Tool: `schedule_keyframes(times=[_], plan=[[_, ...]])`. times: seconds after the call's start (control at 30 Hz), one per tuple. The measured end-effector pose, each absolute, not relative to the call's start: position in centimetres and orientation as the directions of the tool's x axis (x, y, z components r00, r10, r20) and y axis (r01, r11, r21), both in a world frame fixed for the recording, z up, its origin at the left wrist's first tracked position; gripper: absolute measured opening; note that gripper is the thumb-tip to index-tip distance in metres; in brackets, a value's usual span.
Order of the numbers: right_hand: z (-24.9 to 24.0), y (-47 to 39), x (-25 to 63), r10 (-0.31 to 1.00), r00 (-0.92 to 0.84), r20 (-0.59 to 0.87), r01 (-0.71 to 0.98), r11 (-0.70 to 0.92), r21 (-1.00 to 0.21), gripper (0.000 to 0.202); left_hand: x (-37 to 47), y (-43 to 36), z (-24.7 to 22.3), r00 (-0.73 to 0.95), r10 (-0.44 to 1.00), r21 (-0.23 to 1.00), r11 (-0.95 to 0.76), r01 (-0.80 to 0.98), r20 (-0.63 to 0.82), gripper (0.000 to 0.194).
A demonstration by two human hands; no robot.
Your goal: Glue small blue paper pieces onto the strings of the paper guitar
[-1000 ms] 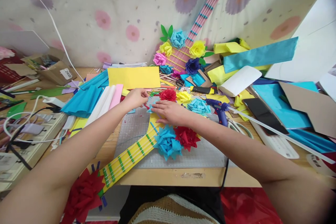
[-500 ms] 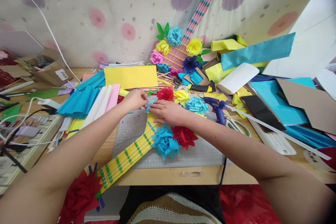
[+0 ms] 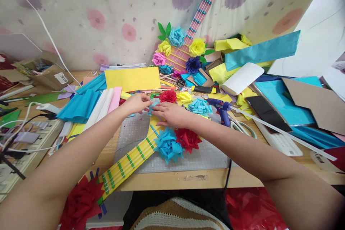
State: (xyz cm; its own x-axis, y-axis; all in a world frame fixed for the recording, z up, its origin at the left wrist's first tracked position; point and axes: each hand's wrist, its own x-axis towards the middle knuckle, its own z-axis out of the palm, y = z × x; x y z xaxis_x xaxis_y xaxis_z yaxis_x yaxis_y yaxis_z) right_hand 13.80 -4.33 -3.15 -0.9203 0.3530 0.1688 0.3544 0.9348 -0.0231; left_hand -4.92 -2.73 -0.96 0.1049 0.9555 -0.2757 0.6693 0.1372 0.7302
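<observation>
A yellow paper guitar [image 3: 124, 162] with green frets and white strings lies slantwise across the grey cutting mat [image 3: 145, 165]. Paper flowers cover its body: a red one [image 3: 168, 96], a yellow one [image 3: 184, 97], a light blue one [image 3: 199, 106], and nearer me a large blue one [image 3: 169, 145] beside a dark red one [image 3: 188, 139]. Between my hands is a small light blue paper flower [image 3: 153, 107], partly covered. My left hand [image 3: 137, 103] has its fingers curled together at this flower's left edge. With fingers stretched out, my right hand [image 3: 172, 113] rests against its right side.
A blue glue gun [image 3: 221, 109] with a long glue stick lies right of the guitar, by scissors [image 3: 241, 127] and a phone [image 3: 268, 113]. Behind stands a pink paper guitar [image 3: 198, 19]. Crepe paper [image 3: 81, 102] and a power strip [image 3: 35, 147] are at left.
My hands stay at the small light blue flower, with the left fingers shifting slightly. The whole view has moved a little, so everything sits slightly further left.
</observation>
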Motion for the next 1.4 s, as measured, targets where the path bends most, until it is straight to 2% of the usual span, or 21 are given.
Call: schedule_keyframes(times=[0.17,0.27,0.7,0.83,1.17,1.4], plan=[[-3.2,-4.3,13.8,0.352,-0.919,0.176,0.350,0.936,-0.043,0.048,-5.0,-2.6,-1.1,0.017,0.953,0.770,0.234,0.593,-0.303,0.040],[-3.0,-4.3,13.8,0.348,-0.922,0.172,0.346,0.937,-0.040,0.048,-4.7,-2.7,-1.0,-0.024,0.946,0.785,0.282,0.551,-0.323,0.047],[-2.7,-4.5,13.9,0.352,-0.920,0.169,0.350,0.936,-0.046,0.046,-4.0,-3.8,0.6,-0.095,0.895,0.801,0.433,0.412,-0.435,0.045],[-2.3,-4.6,13.9,0.366,-0.918,0.152,0.363,0.930,-0.050,0.042,-4.0,-3.8,0.3,-0.126,0.913,0.822,0.405,0.399,-0.388,0.043],[-2.5,-4.6,13.9,0.357,-0.918,0.172,0.357,0.933,-0.031,0.044,-4.4,-3.5,-1.5,-0.030,0.953,0.835,0.279,0.475,-0.301,0.050],[-2.3,-4.7,14.3,0.361,-0.914,0.188,0.359,0.932,-0.044,0.043,-3.9,-4.3,-0.4,-0.085,0.932,0.848,0.357,0.392,-0.354,0.044]])
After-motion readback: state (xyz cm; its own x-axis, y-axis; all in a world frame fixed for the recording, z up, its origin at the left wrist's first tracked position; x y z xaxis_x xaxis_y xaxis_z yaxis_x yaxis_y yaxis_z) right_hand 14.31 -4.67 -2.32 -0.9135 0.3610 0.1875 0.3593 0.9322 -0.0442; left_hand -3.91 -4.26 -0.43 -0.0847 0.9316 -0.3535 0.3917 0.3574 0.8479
